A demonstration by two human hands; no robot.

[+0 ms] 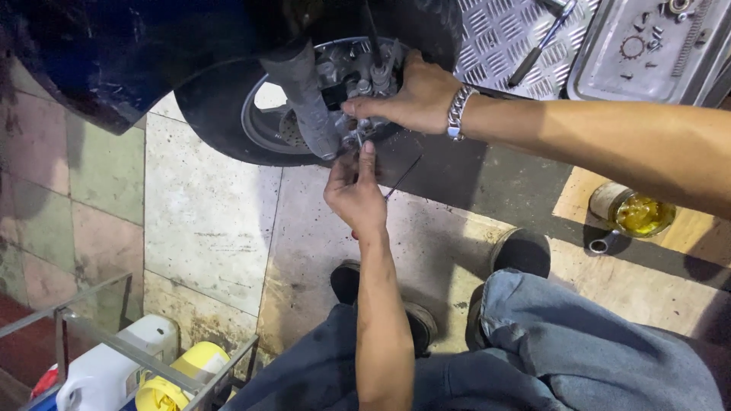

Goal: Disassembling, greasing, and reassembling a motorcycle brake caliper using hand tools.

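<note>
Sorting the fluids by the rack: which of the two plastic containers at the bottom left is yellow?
The shorter container, lying right of the white jug behind the metal rack. It is yellow all over; the jug is white and taller.

Brake caliper (364,80): largely covered by the right hand (415,95); its fingertips are out of sight behind the metal. Left hand (355,194): fingers closed round a thin tool (400,179), too small to identify; its tip is hidden. Wheel (228,114): upper part concealed by the dark blue bodywork (114,53). Metal tray (647,53): cut off at the top edge, small parts inside indistinct. White jug (106,373): cut off at the bottom edge.
</note>
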